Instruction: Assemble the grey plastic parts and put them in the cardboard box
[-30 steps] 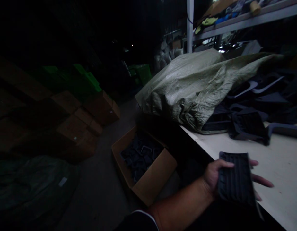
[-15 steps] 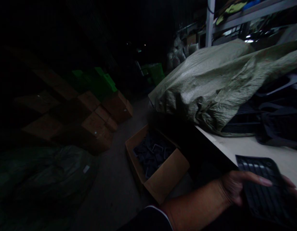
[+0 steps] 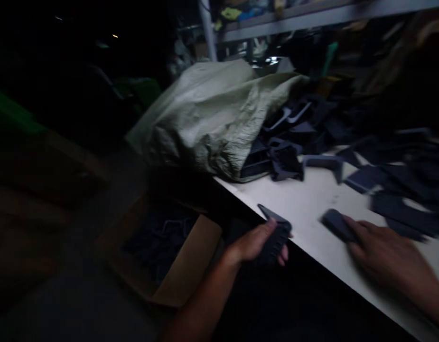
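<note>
My left hand [image 3: 258, 240] is closed around a dark ribbed plastic part [image 3: 274, 237], held at the table's front edge with the thumb on top. Over the white table [image 3: 297, 199], my right hand [image 3: 383, 251] grips a dark block-shaped tool [image 3: 338, 225], smeared by motion; its exact kind does not show. More dark plastic parts [image 3: 411, 185] lie in a loose heap beyond my right hand. Below and left of the table, an open cardboard box [image 3: 191, 261] holds many similar dark parts.
A pale woven sack [image 3: 208, 114] lies on the far end of the table, with dark parts spilling from its mouth. Behind it stands a shelf frame [image 3: 286, 26] with assorted items. At left, a green container [image 3: 13, 114] sits in deep shadow near cardboard boxes.
The view has swung right, bringing the heap of parts into sight. My left hand still holds the ribbed part, now tilted edge-on. My right hand has come into fuller view with the dark block.
</note>
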